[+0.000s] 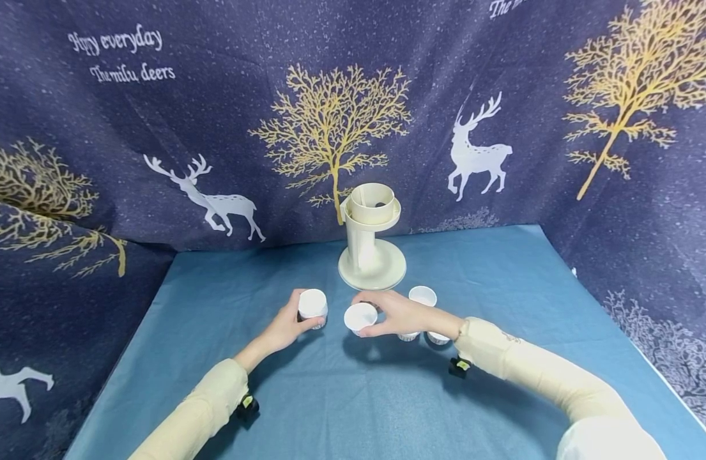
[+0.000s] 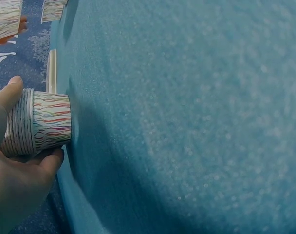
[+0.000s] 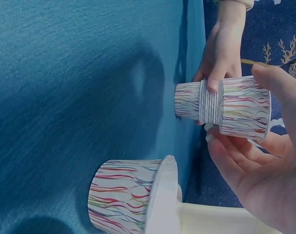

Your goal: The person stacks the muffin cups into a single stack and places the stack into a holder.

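My left hand (image 1: 282, 328) grips a stack of nested paper cups (image 1: 313, 305), thumb on one side and fingers on the other. Colourful wavy lines cover the stack's lowest cup, close over the cloth in the left wrist view. Just to the right, my right hand (image 1: 403, 313) holds a single paper cup (image 3: 245, 108) of the same pattern between thumb and fingers, mouth up. Under and behind the right forearm stand several more paper cups, one upright cup (image 1: 423, 296) showing its white inside. Another cup (image 3: 126, 195) appears near the right hand in the right wrist view.
Behind the hands stands a cream-coloured stand (image 1: 371, 262) with a round base and an open ring-shaped top. Blue cloth (image 1: 353, 409) covers the table. A dark curtain (image 1: 306, 38) with deer and trees hangs along the back and sides.
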A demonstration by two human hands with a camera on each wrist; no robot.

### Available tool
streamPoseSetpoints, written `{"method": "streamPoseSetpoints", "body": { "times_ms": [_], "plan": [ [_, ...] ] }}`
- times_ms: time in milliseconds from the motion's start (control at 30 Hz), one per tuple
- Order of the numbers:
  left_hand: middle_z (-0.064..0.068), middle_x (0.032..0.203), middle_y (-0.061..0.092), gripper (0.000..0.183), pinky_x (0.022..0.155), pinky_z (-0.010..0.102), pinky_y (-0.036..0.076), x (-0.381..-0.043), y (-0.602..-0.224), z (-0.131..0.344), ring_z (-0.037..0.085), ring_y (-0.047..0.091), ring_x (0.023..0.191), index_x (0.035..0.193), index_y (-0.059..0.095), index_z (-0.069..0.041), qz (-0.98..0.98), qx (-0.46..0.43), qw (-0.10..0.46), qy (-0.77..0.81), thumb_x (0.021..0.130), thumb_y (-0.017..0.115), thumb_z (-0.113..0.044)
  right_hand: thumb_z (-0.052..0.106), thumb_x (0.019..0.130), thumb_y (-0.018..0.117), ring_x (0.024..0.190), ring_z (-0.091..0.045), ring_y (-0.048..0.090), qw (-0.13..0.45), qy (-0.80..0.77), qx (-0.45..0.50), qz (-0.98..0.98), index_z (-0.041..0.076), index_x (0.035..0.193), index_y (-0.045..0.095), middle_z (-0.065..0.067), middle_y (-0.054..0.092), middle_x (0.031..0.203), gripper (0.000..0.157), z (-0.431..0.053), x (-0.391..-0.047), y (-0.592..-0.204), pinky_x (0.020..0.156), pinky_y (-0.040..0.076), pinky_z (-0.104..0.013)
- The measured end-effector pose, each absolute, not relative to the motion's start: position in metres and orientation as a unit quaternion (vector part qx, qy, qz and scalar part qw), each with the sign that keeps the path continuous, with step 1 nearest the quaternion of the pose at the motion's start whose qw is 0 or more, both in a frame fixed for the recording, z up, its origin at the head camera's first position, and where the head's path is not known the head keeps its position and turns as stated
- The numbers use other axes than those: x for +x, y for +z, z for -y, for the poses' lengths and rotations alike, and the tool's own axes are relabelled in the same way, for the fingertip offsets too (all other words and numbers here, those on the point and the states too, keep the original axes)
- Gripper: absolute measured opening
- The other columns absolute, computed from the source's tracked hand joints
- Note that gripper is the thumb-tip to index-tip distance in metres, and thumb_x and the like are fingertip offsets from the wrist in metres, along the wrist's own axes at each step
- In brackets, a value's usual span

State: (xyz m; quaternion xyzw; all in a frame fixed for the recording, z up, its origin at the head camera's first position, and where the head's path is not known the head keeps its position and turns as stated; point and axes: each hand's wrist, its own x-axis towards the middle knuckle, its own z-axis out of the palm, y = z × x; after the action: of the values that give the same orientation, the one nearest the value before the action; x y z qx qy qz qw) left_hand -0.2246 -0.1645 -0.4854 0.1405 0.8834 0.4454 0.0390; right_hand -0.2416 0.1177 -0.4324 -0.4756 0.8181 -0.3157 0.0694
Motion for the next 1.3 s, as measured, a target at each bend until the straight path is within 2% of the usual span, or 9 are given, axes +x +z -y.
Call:
{"method": "streamPoseSetpoints", "body": {
  "times_ms": [700, 1067, 1300],
  "plan": [
    [0.02, 0.128, 0.054, 0.067, 0.093, 0.046, 0.045, -0.225, -0.485, 0.165, 0.031, 0.056, 0.114, 0.137, 0.034, -0.004, -0.88, 0.142, 0.039, 0.451, 0.088, 0.073, -0.027, 0.032, 0.084, 0.075, 0.097, -0.015, 0.06, 0.074, -0.313, -0.475, -0.819, 0.013, 0.117, 0.058, 0.002, 0.063, 0.111, 0.042, -0.114, -0.24, -0.437, 0.08, 0.051, -0.024],
    [0.02, 0.129, 0.053, 0.066, 0.093, 0.045, 0.045, -0.225, -0.485, 0.165, 0.03, 0.056, 0.113, 0.137, 0.034, -0.004, -0.879, 0.142, 0.043, 0.453, 0.088, 0.072, -0.027, 0.034, 0.083, 0.075, 0.094, -0.009, 0.058, 0.054, -0.304, -0.479, -0.822, 0.017, 0.114, 0.058, 0.007, 0.063, 0.107, 0.04, -0.11, -0.243, -0.435, 0.082, 0.048, -0.024],
    [0.02, 0.127, 0.054, 0.066, 0.091, 0.043, 0.045, -0.225, -0.485, 0.165, 0.03, 0.057, 0.111, 0.136, 0.034, -0.004, -0.88, 0.143, 0.041, 0.452, 0.087, 0.073, -0.026, 0.034, 0.085, 0.073, 0.092, -0.01, 0.059, 0.07, -0.304, -0.471, -0.825, 0.017, 0.115, 0.058, 0.007, 0.063, 0.106, 0.038, -0.105, -0.244, -0.431, 0.081, 0.048, -0.024]
  ]
}}
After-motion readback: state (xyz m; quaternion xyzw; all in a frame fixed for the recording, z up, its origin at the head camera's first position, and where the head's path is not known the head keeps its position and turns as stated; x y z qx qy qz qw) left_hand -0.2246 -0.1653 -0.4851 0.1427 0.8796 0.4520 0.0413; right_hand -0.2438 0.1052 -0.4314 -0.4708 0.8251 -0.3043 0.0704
